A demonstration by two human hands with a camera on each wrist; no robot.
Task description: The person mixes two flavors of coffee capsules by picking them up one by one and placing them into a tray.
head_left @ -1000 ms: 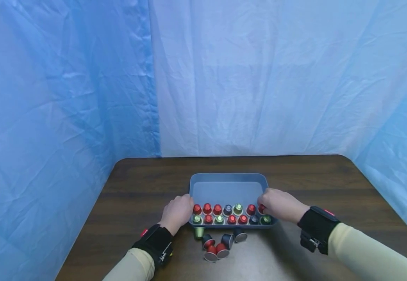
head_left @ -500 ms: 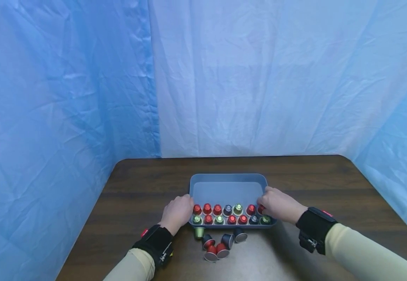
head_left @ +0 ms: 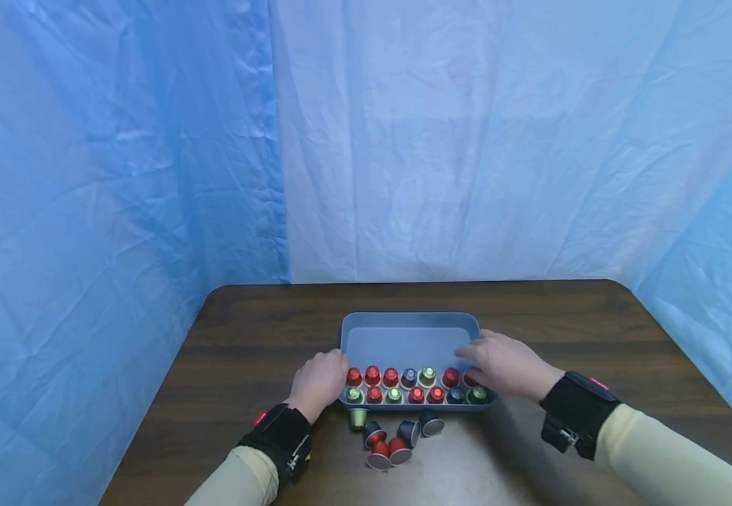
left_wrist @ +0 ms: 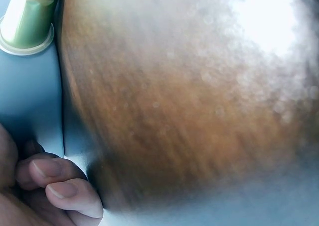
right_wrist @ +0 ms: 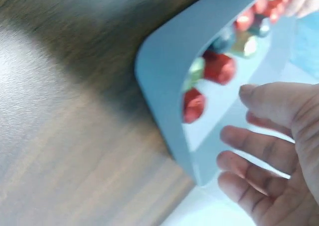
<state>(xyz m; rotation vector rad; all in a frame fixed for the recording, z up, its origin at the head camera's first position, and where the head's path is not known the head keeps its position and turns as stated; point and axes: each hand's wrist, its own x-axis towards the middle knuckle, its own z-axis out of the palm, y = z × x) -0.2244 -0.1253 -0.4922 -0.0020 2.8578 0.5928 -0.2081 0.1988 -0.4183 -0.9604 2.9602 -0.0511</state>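
Note:
My left hand [head_left: 320, 379] grips the left side of the blue-grey tray [head_left: 412, 321]. In the left wrist view its curled fingers [left_wrist: 65, 191] meet the tray's edge, below a green coffee capsule [left_wrist: 32, 22]. My right hand [head_left: 508, 364] hovers over the tray's right side, fingers spread and holding nothing. Beneath it a red capsule [right_wrist: 194, 105] stands at the right end of the back row, partly covered in the head view. Red, green and dark blue capsules stand in two rows along the tray's front half, narrow ends up.
On the wooden table [head_left: 246, 330], in front of the tray, lie several loose capsules: a green one [head_left: 357, 419], red ones [head_left: 380, 453] and dark ones [head_left: 431, 423]. Blue sheets [head_left: 454, 140] hang behind and beside the table.
My right hand has let go of the red capsule at the row's right end; its fingers have spread and lifted. My left hand stays at the tray's left side.

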